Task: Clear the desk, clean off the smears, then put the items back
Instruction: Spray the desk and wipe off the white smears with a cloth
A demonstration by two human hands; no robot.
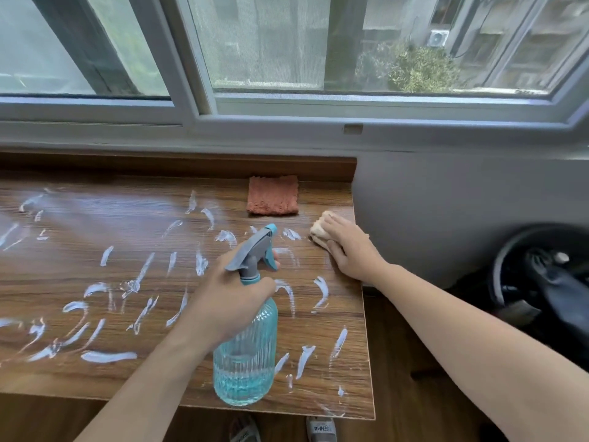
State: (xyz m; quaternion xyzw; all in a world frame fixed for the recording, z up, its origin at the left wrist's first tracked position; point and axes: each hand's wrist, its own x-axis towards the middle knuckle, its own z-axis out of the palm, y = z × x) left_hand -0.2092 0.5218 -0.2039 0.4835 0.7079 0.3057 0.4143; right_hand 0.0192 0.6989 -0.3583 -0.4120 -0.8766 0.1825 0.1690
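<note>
White smears [108, 356] streak most of the wooden desk [63, 269]. My left hand [228, 295] grips the neck of a ribbed blue glass spray bottle [243, 362], a finger on its grey and blue trigger head [255, 250]; the nozzle points away toward the window. My right hand [350, 247] lies over a cream cloth [318, 229] and presses it onto the desk near the far right edge. An orange cloth [272, 195] lies flat at the back of the desk.
A window with a white frame [191, 90] runs behind the desk. A grey wall [446, 202] bounds the desk's right side. A dark round object [541, 282] sits low at the right. Wooden floor and two slippers [320, 429] show below the desk's front edge.
</note>
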